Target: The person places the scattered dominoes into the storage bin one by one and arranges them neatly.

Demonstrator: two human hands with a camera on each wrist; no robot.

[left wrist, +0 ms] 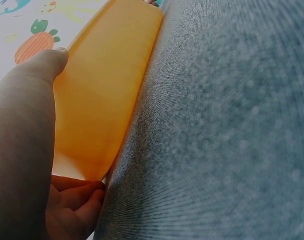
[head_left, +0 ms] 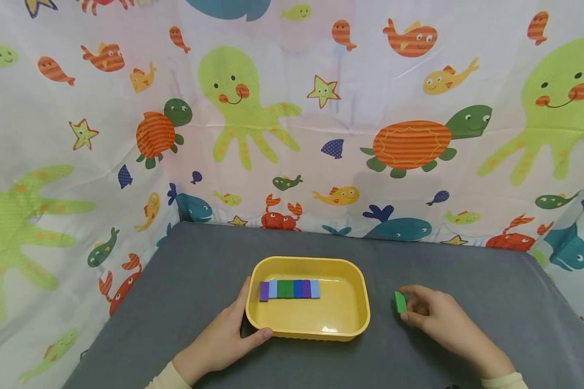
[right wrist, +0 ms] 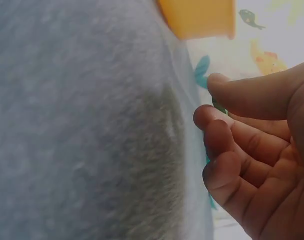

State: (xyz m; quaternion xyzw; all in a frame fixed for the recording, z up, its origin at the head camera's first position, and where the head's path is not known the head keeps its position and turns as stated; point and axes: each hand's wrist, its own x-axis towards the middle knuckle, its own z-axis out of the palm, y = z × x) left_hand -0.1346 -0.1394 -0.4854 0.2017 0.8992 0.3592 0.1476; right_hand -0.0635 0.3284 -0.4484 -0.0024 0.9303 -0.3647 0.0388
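Note:
A shallow yellow plastic container (head_left: 343, 310) sits on the grey surface. My left hand (head_left: 219, 341) grips its near left corner, thumb on the near rim and fingers along the left end. In the left wrist view the thumb (left wrist: 54, 61) presses the container's wall (left wrist: 99, 90). Inside lies a row of several small tiles (head_left: 290, 289), purple, light blue, green and dark blue, side by side. To the right of the container, my right hand (head_left: 435, 317) pinches a small bright green block (head_left: 400, 302) between thumb and fingers. The right wrist view mostly hides that block behind the thumb (right wrist: 257, 95).
Grey cloth (head_left: 214, 248) covers the table. A white curtain (head_left: 292, 140) printed with sea animals hangs behind it and along both sides. The container's right end (right wrist: 202, 17) shows above the right hand in the right wrist view.

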